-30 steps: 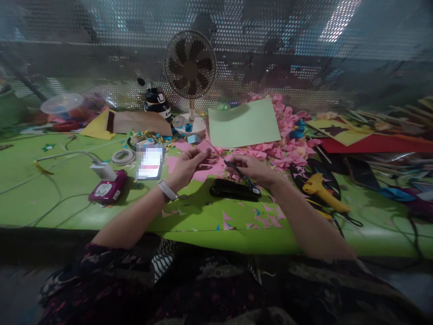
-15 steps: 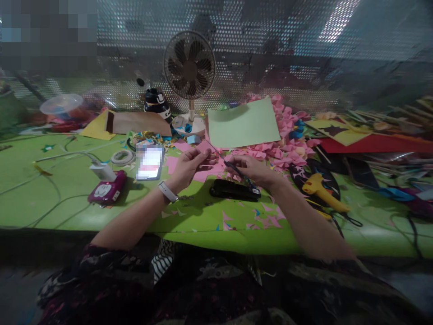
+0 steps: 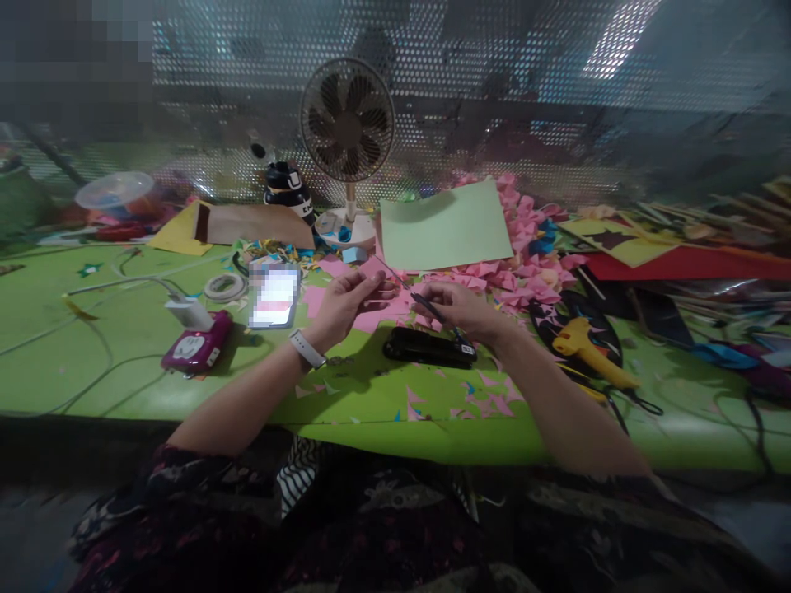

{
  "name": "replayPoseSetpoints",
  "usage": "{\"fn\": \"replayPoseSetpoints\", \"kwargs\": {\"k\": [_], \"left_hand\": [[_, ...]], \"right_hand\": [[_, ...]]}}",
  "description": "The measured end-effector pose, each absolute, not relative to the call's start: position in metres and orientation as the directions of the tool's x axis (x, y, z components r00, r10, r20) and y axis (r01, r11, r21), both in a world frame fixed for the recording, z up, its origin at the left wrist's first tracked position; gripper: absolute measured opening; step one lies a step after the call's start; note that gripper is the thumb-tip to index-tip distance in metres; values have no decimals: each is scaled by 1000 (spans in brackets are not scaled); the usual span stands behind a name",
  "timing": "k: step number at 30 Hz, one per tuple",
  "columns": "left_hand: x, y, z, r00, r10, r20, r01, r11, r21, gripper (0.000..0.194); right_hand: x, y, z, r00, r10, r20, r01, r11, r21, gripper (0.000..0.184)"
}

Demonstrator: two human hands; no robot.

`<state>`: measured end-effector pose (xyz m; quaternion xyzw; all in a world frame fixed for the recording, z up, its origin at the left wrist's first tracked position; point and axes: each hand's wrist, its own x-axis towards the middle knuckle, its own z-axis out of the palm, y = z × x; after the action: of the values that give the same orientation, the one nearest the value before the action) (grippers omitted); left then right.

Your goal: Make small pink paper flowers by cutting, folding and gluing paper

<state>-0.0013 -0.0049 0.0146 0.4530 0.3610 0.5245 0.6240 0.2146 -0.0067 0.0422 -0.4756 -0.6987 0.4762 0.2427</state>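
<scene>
My left hand, with a pale band at the wrist, is half closed over pink paper sheets. Its thumb lies close to the index finger, seemingly pinching a piece of pink paper; the other fingers are stretched. Opposite it, my right hand is closed round a slim dark-handled tool whose thin metal tip points up and left, near my left fingertips. I cannot tell the tool's exact kind. Just below my right hand, a black stapler lies on the green tabletop.
Behind the hands stand a fan, a light green sheet and a heap of pink paper pieces. A phone, tape roll and purple device lie left. At right is a yellow glue gun.
Both hands stay almost in place. The dark-handled tool keeps nearly the same slant, with only a slight shift in my right hand.
</scene>
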Motion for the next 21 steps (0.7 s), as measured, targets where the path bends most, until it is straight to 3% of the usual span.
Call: {"fn": "replayPoseSetpoints", "kwargs": {"k": [21], "left_hand": [[-2, -6, 20, 199, 979, 32, -361, 43, 932, 29]], "right_hand": [[218, -4, 41, -442, 890, -109, 448, 114, -887, 49]]}}
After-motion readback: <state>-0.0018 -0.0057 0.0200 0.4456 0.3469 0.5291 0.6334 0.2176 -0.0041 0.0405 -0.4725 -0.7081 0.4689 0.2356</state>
